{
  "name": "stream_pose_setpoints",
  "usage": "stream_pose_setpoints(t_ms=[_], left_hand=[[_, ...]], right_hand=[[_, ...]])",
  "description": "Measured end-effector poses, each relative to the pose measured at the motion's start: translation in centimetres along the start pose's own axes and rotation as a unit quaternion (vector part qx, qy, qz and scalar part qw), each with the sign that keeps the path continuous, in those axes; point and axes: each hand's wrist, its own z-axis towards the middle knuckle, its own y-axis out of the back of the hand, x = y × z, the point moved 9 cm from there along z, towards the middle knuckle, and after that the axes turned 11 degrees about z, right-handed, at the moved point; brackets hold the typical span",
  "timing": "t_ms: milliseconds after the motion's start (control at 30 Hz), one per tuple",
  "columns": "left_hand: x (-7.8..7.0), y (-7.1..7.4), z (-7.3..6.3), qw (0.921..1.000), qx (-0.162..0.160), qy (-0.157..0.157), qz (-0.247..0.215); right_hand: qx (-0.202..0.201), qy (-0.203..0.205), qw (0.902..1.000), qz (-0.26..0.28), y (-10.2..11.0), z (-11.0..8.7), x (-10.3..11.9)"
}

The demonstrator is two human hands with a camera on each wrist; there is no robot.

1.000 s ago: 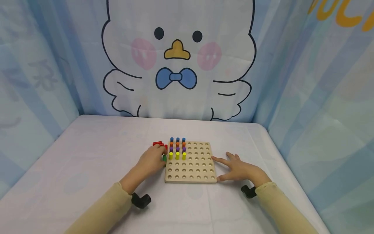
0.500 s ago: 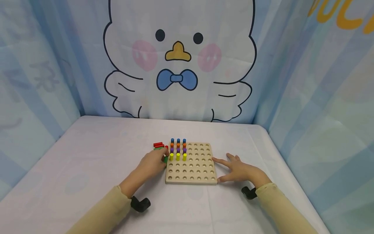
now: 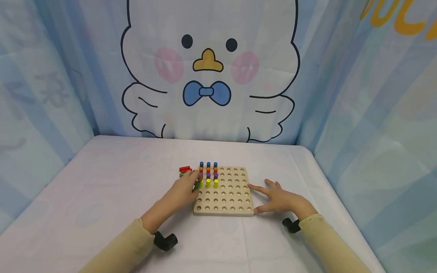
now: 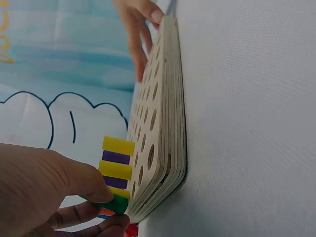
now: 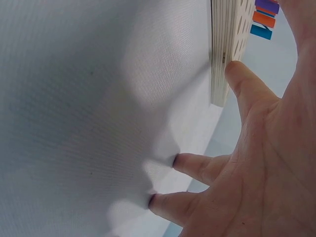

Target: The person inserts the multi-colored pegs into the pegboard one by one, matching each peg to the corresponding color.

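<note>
A square wooden pegboard [image 3: 232, 197] lies on the table, its back left holes filled with rows of blue, orange, purple and yellow pegs [image 3: 208, 183]. Between thumb and fingers my left hand [image 3: 182, 189] pinches a green peg [image 4: 117, 203], held tilted at the board's left edge beside the nearest yellow peg [image 4: 118, 145]. My right hand [image 3: 285, 197] is spread at the board's right side. One of its fingertips touches the board's edge in the right wrist view, while other fingertips [image 5: 185, 163] rest on the cloth.
Red pegs [image 3: 184, 168] lie loose left of the board, behind my left hand, with a green peg [image 3: 181, 175] partly hidden by it. A white cloth covers the table [image 3: 102, 189]. A printed curtain [image 3: 211, 113] stands behind and at both sides.
My left hand has lifted the green peg from beside the board and moved it right, to the board's left edge. My right hand stays in place.
</note>
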Motion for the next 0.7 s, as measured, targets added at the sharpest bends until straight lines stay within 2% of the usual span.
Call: stream_pose_setpoints(t_ms=[367, 700], left_hand=[[-0.9, 0.4, -0.3, 0.9990, -0.028, -0.032, -0.015], [-1.3, 0.1, -0.4, 0.9973, -0.037, -0.059, -0.022]], right_hand=[[-0.001, 0.005, 1.0000, 0.002, 0.0, 0.0, -0.1], [-0.002, 0.006, 1.0000, -0.001, 0.0, 0.1, -0.1]])
